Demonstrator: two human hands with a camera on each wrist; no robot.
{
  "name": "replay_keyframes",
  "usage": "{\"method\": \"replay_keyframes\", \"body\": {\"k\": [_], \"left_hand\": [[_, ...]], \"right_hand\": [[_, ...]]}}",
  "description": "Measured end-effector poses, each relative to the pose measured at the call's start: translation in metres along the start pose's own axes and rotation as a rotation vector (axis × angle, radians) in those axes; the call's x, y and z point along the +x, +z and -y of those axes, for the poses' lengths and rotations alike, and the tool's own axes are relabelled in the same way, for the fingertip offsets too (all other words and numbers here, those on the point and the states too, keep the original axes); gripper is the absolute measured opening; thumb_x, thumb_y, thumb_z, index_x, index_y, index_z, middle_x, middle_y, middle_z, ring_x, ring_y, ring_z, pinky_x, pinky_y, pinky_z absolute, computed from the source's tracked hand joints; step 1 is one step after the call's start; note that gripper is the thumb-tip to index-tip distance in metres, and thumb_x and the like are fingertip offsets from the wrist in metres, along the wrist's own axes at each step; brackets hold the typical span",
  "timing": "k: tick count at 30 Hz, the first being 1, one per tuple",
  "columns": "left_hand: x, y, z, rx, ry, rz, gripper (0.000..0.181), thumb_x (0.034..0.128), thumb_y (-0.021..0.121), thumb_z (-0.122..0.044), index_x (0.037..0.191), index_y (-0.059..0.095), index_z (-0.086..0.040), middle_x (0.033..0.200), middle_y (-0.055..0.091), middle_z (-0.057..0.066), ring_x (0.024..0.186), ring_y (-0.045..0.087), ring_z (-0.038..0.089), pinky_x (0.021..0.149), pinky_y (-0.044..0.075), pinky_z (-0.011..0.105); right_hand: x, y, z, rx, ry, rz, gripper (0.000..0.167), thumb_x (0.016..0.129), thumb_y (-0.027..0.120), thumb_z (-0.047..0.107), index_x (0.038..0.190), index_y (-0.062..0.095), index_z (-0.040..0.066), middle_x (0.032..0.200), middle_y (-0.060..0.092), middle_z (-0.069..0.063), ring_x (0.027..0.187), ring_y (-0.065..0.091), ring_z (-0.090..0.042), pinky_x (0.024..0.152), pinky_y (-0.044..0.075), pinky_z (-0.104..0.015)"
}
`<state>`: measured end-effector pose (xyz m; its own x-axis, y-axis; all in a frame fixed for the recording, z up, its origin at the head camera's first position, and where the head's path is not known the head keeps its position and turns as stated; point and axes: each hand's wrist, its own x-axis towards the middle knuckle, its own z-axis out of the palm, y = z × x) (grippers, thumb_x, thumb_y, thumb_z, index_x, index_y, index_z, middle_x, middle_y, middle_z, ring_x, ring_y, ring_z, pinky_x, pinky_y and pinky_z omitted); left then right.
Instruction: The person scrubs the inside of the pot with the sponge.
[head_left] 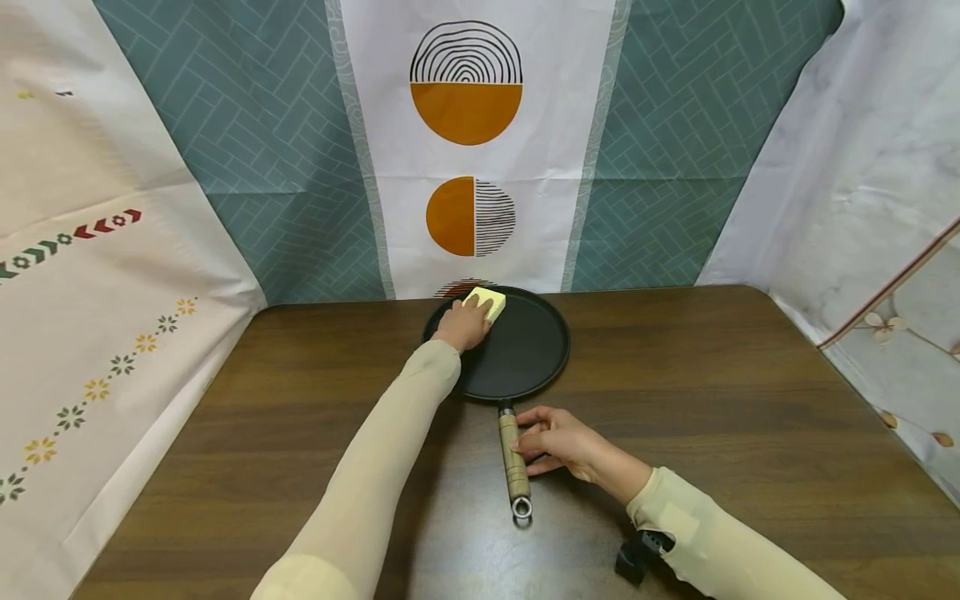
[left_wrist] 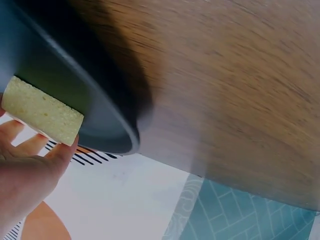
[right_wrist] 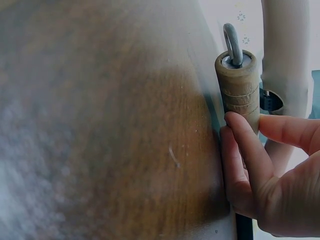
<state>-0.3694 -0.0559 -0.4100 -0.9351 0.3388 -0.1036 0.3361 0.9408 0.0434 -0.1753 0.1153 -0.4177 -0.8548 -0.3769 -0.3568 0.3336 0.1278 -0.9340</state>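
Observation:
A round black frying pan (head_left: pixel 525 350) lies at the far side of the table, its wooden handle (head_left: pixel 517 479) pointing toward me. My left hand (head_left: pixel 463 325) grips a pale yellow sponge (head_left: pixel 495 302) over the upper left of the pan's inside. Fingers and thumb clasp the sponge (left_wrist: pixel 42 111) in the left wrist view; whether its underside touches the pan is hidden. With thumb and fingers on opposite sides, my right hand (head_left: pixel 562 446) pinches the handle around its middle. A metal hanging ring (right_wrist: pixel 232 44) at the handle's end shows in the right wrist view.
The brown wooden table (head_left: pixel 675 383) ends just behind the pan, where a patterned cloth (head_left: pixel 480 158) hangs. White cloths border the left and right sides. A small black device (head_left: pixel 637 557) is strapped at the right wrist.

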Motion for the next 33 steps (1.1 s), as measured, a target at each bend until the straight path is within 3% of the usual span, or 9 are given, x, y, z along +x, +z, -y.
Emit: {"method": "replay_keyframes", "body": {"k": [12,18,22,24,28,33], "left_hand": [[-0.002,0.004,0.025,-0.01,0.051,0.009,0.053,0.1046,0.037,-0.033,0.154,0.024,-0.023,0.158,0.022,0.009,0.13,0.036,0.038,0.103,0.036,0.049],[0.011,0.022,0.051,-0.044,0.133,-0.037,0.054,0.1021,0.042,-0.037,0.153,0.028,-0.026,0.156,0.028,0.009,0.121,0.042,0.035,0.097,0.04,0.048],[0.011,0.025,0.061,-0.071,0.164,-0.036,0.054,0.1017,0.044,-0.035,0.153,0.03,-0.025,0.156,0.028,0.01,0.123,0.042,0.038,0.099,0.038,0.05],[0.002,0.018,0.059,-0.094,0.163,-0.009,0.054,0.1022,0.044,-0.032,0.153,0.029,-0.022,0.157,0.025,0.011,0.128,0.038,0.041,0.104,0.034,0.051],[-0.012,0.012,0.056,-0.071,0.181,-0.024,0.053,0.1032,0.042,-0.032,0.153,0.028,-0.02,0.157,0.025,0.012,0.13,0.037,0.041,0.106,0.032,0.05],[-0.019,0.009,0.055,-0.078,0.194,-0.031,0.053,0.103,0.043,-0.032,0.153,0.029,-0.019,0.157,0.025,0.012,0.127,0.039,0.04,0.105,0.033,0.049]], "right_hand": [[0.0,0.0,-0.001,-0.002,-0.003,-0.004,0.054,0.086,0.065,0.001,0.131,0.039,-0.013,0.098,0.058,-0.015,0.078,0.058,-0.02,0.067,0.057,-0.034],[0.0,0.0,-0.001,-0.004,-0.006,-0.007,0.054,0.086,0.065,0.001,0.131,0.039,-0.013,0.099,0.058,-0.015,0.078,0.058,-0.021,0.067,0.057,-0.035],[-0.001,0.0,-0.001,-0.004,-0.009,-0.009,0.054,0.086,0.065,0.001,0.131,0.04,-0.013,0.099,0.059,-0.015,0.078,0.058,-0.021,0.068,0.057,-0.035],[-0.001,0.0,-0.001,-0.004,-0.008,-0.011,0.053,0.086,0.065,0.001,0.131,0.04,-0.013,0.099,0.059,-0.015,0.078,0.058,-0.021,0.068,0.057,-0.035],[-0.001,0.0,0.0,0.001,-0.006,-0.013,0.053,0.085,0.065,0.001,0.13,0.04,-0.013,0.098,0.058,-0.015,0.078,0.058,-0.021,0.067,0.057,-0.035],[-0.001,0.0,0.0,0.005,-0.003,-0.016,0.053,0.085,0.065,0.0,0.13,0.04,-0.013,0.098,0.058,-0.015,0.078,0.058,-0.02,0.067,0.057,-0.034]]}}
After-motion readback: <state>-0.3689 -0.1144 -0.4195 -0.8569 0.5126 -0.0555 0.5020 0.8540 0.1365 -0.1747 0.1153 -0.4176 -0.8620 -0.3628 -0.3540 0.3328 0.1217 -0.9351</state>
